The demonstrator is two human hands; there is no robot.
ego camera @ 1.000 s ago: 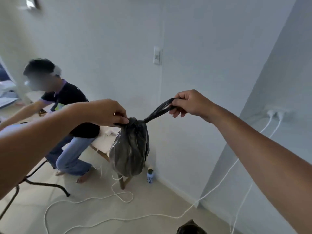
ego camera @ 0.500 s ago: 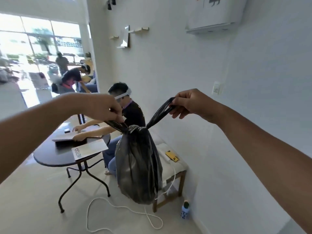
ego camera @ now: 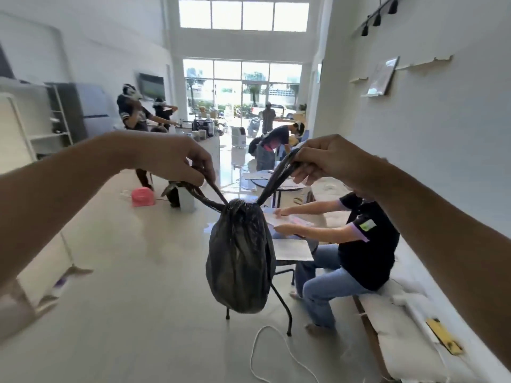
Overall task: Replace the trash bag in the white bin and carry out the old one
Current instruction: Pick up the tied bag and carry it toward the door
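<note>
A full black trash bag hangs in the air in front of me, its neck gathered into a knot with two twisted ends spreading up and out. My left hand pinches the left end, and my right hand grips the right end, both at chest height above the bag. The bag swings free above the pale floor. No white bin shows near me.
A seated person works at a small round black table just right of the bag, on a cushioned bench along the right wall. A white cable loops on the floor. Several people stand farther back, beside a pink object.
My view has swung left from the wall corner to the long open room. The bag stays held between both hands, its ends now pulled wider apart.
</note>
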